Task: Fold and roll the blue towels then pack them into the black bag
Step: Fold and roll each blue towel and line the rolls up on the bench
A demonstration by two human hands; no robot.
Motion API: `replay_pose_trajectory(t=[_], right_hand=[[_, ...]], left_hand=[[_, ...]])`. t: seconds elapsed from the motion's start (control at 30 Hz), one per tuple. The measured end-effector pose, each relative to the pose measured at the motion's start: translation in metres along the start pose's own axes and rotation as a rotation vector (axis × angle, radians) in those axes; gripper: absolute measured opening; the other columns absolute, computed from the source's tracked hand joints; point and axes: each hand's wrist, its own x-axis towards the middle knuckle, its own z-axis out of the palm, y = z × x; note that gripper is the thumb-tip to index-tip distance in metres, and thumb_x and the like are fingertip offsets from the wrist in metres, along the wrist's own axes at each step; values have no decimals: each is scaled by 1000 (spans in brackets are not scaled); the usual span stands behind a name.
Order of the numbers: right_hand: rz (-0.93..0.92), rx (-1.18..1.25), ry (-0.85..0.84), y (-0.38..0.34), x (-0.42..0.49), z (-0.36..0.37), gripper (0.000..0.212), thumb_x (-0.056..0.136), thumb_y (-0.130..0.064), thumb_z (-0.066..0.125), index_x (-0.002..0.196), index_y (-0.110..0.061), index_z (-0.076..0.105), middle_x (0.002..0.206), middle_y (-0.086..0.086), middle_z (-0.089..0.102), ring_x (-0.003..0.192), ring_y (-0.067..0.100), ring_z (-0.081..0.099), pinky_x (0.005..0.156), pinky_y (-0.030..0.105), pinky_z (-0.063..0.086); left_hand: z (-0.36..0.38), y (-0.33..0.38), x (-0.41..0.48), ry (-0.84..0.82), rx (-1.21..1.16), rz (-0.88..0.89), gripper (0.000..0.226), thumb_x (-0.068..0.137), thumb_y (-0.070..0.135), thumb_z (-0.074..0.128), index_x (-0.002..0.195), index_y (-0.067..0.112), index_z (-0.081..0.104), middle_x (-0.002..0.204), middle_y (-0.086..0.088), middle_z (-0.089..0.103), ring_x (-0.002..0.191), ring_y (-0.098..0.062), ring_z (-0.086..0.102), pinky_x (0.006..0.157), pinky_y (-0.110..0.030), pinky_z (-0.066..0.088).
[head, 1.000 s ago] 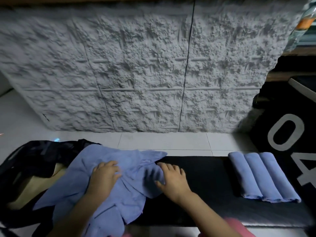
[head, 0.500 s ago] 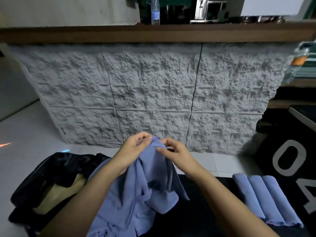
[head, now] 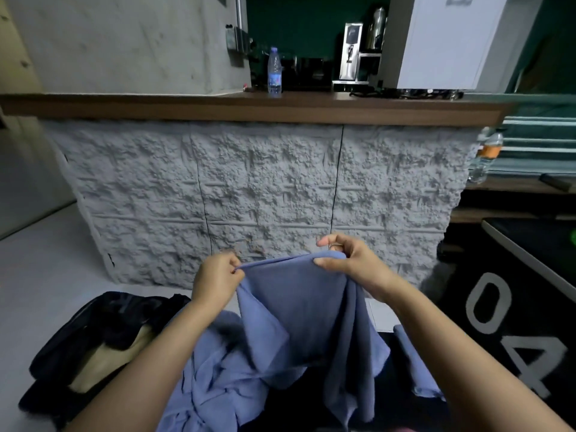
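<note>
I hold one blue towel (head: 299,310) up in the air by its top edge. My left hand (head: 216,277) pinches the left corner and my right hand (head: 349,260) pinches the right corner, so the edge is stretched between them and the cloth hangs down. Below it lies a crumpled heap of more blue towels (head: 215,397). The black bag (head: 93,335) lies open on the floor at the lower left, showing a tan lining. A rolled blue towel (head: 414,366) peeks out behind my right forearm, which hides the rest of the rolls.
A grey rough-textured counter front (head: 265,198) stands close ahead under a wooden top (head: 249,106) carrying a water bottle (head: 274,73) and appliances. A black mat with white numerals (head: 511,322) lies at the right. Pale floor tiles (head: 40,260) stretch to the left.
My hands lifted one towel off the heap and drew apart along its top edge, spreading it. My view tilted upward, bringing the countertop into sight.
</note>
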Motion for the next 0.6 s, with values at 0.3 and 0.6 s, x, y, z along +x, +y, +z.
replay_pose_trajectory(t=[0.3, 0.6], right_hand=[[140, -455, -66, 6, -20, -40, 11, 83, -7, 66, 76, -15, 66, 73, 0, 63, 70, 9, 55, 71, 22, 43], [-75, -88, -43, -16, -14, 22, 9, 89, -12, 64, 87, -15, 56, 78, -5, 57, 68, 7, 54, 72, 23, 47]], left_hand=[[-31, 13, 4, -95, -773, -470, 10, 83, 11, 52, 74, 12, 46, 70, -11, 37, 67, -20, 33, 59, -34, 28], [-33, 114, -15, -263, -680, 10, 12, 80, 17, 63, 69, 12, 66, 69, -6, 58, 67, -14, 47, 65, -28, 37]])
